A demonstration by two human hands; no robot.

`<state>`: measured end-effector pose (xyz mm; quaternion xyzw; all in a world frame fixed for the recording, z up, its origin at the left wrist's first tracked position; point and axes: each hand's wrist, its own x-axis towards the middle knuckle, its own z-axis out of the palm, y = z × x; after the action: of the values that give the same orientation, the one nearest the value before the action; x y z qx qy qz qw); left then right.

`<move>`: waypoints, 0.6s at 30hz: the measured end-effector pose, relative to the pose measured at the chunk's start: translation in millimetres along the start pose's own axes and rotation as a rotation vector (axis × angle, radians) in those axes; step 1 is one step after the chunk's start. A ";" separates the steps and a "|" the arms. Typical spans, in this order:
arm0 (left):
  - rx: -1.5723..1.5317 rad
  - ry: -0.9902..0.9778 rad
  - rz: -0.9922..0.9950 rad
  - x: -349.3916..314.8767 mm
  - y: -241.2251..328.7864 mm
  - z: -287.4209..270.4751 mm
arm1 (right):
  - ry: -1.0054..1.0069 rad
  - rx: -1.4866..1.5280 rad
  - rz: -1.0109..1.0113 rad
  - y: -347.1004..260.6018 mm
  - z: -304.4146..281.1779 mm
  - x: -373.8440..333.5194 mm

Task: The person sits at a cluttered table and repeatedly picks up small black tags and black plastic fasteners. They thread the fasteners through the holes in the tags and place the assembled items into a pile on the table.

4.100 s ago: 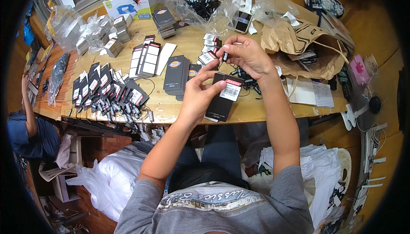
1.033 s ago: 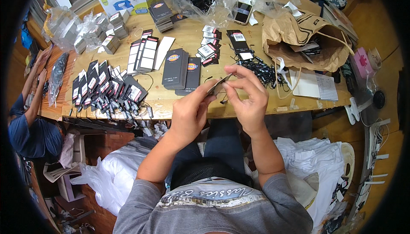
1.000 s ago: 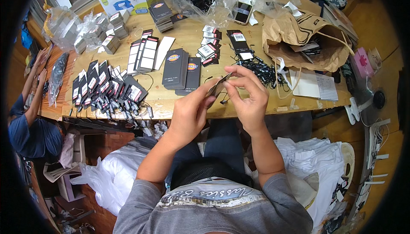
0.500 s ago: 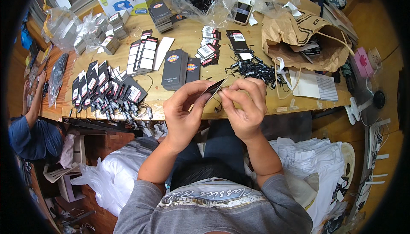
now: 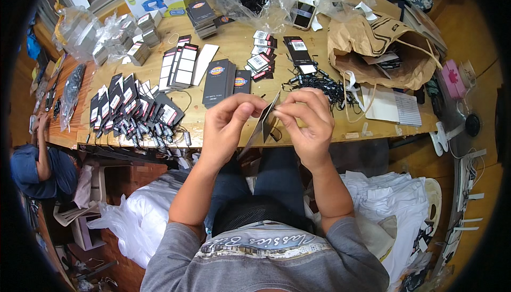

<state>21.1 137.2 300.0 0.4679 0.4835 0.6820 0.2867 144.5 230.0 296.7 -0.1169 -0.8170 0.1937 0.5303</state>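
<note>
In front of my chest, over the table's near edge, I hold a few dark hang tags together, seen nearly edge-on. My left hand is closed on their left side, thumb and fingers pinching the cards. My right hand pinches at their upper right edge; a thin dark string loop hangs just below it, and its fingertips partly hide the contact. Just beyond my hands lie a stack of large black tags and a smaller stack of black tags. A heap of black tag strings is beyond my right hand.
Fanned, strung tags cover the table's left. White-panelled tags, barcoded tags and a phone lie farther back. A paper bag stands right. White garments are beside my right leg. A co-worker sits far left.
The held tags have tipped more upright and swung down between my hands, more of them showing below. My left hand's fingers have shifted up along the cards; my right hand stays close by.
</note>
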 end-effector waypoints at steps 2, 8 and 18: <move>-0.221 0.093 -0.188 -0.9 -7.7 3.5 | -0.024 0.003 -0.012 -3.4 1.0 2.4; -0.153 0.004 -0.041 1.3 -15.7 2.6 | -0.109 0.044 0.013 -2.0 -1.7 3.8; 0.116 0.222 0.139 1.3 -5.7 -20.3 | -0.582 0.726 0.609 16.9 -11.2 -8.1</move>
<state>1.6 132.4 293.3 0.4377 0.5174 0.7186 0.1561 157.9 244.1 286.6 -0.0992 -0.7399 0.6317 0.2091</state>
